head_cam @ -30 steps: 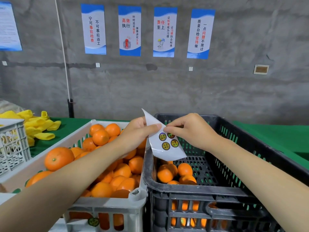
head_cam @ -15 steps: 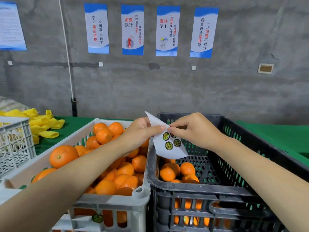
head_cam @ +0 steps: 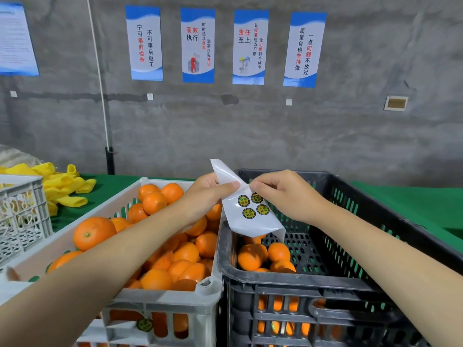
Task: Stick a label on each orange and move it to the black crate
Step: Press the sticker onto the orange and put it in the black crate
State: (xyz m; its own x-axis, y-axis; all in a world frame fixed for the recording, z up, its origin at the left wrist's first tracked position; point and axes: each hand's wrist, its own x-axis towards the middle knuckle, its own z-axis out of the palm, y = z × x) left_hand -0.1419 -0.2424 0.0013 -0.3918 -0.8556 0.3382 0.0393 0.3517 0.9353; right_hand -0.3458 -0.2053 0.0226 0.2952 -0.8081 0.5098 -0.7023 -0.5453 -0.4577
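The left hand [head_cam: 205,196] pinches the label sheet [head_cam: 253,224] near its top. The right hand [head_cam: 283,196] pinches the sheet's edge beside four round labels [head_cam: 253,205], perhaps lifting one; I cannot tell. The sheet hangs over the left rim of the black crate [head_cam: 288,279], where a few oranges [head_cam: 250,257] lie in the near left corner and much floor is free.

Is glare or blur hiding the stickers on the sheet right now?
Head view: the label sheet shows a mild sheen near its top curl, no washout; its four stickers are distinct, their print too small and soft to read.
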